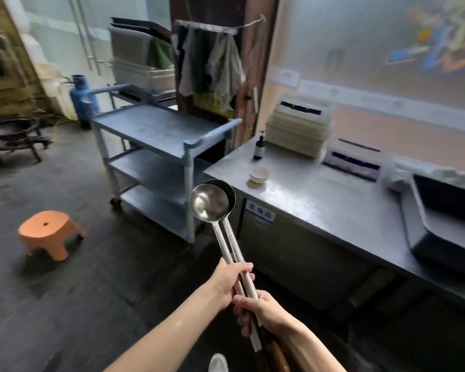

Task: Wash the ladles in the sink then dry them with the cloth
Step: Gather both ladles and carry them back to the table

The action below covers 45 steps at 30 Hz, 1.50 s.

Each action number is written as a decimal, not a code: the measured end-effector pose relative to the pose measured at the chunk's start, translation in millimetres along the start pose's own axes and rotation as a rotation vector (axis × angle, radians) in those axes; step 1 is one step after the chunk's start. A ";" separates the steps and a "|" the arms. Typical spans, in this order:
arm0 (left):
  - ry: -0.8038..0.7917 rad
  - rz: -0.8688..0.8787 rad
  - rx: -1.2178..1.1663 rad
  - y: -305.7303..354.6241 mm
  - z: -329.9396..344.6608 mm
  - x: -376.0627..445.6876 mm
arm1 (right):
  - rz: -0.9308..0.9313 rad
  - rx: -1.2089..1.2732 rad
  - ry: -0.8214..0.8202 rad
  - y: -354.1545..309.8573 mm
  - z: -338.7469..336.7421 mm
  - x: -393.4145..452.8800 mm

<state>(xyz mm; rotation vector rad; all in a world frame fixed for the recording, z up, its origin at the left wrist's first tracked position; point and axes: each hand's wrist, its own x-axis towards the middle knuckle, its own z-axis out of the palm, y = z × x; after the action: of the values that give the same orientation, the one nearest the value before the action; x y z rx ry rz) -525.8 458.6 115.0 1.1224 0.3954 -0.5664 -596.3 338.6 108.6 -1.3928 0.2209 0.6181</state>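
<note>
Two long-handled steel ladles [211,201] are held together in front of me, their bowls raised side by side, one behind the other. My left hand [230,280] grips both handles from the left, higher up. Lower down, my right hand [258,310] grips the same handles near their ends. Several cloths [220,63] hang from a rail on the dark post at the back. No sink shows in this view.
A steel counter [320,200] runs along the right, carrying a pump bottle [258,146], a small bowl [258,174], stacked trays [298,127] and a dark tub [446,221]. A grey three-shelf cart [158,130] stands ahead. An orange stool [47,232] sits on the dark floor at left.
</note>
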 end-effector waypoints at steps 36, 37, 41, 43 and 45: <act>-0.795 -0.407 0.426 -57.4 517.3 206.0 | -0.185 0.533 0.705 -82.9 -450.9 -80.6; -0.813 -0.418 0.435 -60.9 534.8 213.1 | -0.184 0.534 0.710 -85.6 -469.1 -83.2; -0.849 -0.442 0.427 -80.6 619.2 251.0 | -0.204 0.585 0.729 -100.0 -556.8 -92.1; -0.808 -0.469 0.432 -89.7 658.0 270.8 | -0.190 0.649 0.725 -110.4 -595.8 -94.2; -0.801 -0.506 0.486 -97.3 692.1 286.6 | -0.157 0.715 0.700 -119.9 -630.4 -96.4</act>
<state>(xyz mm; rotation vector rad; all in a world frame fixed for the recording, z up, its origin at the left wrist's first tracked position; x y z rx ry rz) -346.3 -274.2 151.3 1.1468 -0.1849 -1.5489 -481.1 -299.2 140.1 -0.8605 0.7986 -0.1167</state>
